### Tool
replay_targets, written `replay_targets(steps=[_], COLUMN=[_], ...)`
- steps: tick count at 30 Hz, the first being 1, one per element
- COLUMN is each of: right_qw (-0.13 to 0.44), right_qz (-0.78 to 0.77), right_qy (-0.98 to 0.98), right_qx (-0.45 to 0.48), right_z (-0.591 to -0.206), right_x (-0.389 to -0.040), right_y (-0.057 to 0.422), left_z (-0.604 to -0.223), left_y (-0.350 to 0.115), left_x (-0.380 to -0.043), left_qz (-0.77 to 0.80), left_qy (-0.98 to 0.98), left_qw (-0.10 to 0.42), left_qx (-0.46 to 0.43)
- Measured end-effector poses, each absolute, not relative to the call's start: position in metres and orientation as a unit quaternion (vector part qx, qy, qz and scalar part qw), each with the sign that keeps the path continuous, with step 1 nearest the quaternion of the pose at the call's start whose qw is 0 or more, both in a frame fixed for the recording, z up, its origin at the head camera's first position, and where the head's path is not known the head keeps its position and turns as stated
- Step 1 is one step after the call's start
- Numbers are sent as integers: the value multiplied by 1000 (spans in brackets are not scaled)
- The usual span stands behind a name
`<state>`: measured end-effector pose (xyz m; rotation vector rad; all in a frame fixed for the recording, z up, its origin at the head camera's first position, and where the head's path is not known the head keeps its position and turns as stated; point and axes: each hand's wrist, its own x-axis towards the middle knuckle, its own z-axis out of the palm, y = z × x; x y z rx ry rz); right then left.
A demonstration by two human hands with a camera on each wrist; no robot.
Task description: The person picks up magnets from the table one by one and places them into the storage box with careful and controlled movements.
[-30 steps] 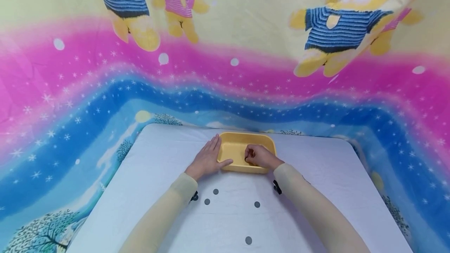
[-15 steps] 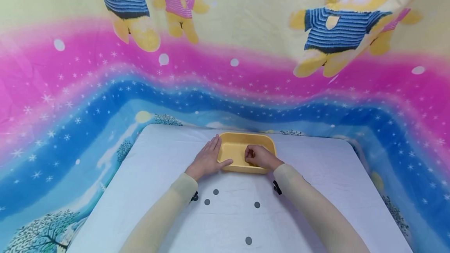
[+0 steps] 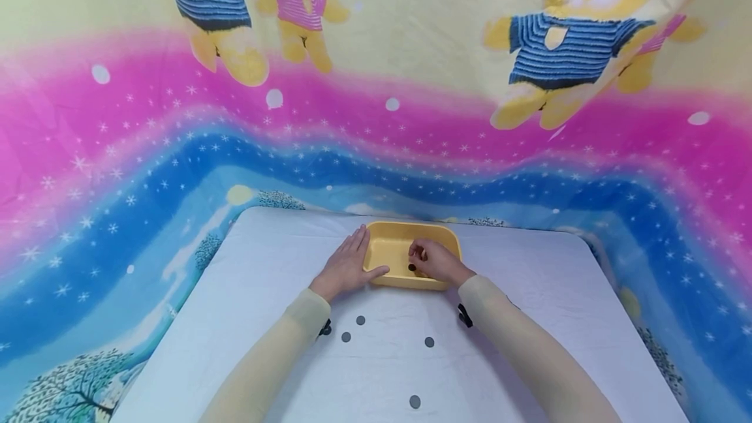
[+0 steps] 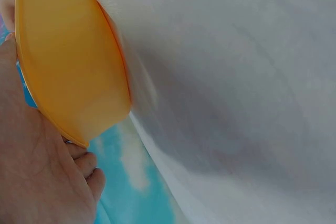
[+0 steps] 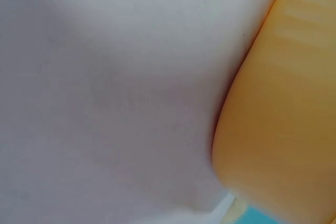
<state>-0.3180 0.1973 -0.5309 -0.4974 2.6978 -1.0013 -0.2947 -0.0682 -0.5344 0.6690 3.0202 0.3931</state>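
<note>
Person wears long slvs., both same pale cream. L sleeve plain, fairly close-fitting, approx. a tapering tube, ends at wrist in L cuff, rounded edge w/ slight bulge vs. fabric behind it. R sleeve same cut & col.; R cuff likewise rounded, a bit thick at edge. Small blk. item on inner side of each wrist, poking out by the cuff: L unit compact, detail too small to read; R unit longish, blocky, also blk. L hand & R hand bare; palm creases visible on L, per L wrist cam.
</note>
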Motion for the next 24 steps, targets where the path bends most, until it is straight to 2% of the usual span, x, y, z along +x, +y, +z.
replay_targets(steps=[10,24], right_qw=[44,-2], right_qz=[-360,-361], right_qy=[911,902], right_qx=[-199,-237], right_z=[-533,-512], right_x=[-315,-289], right_y=[203,217], left_z=[-530,-531], left_y=[-68,-68], left_x=[-292,-294], left_qz=[141,123], left_qy=[967,969], left_qw=[17,19], left_qx=[212,213])
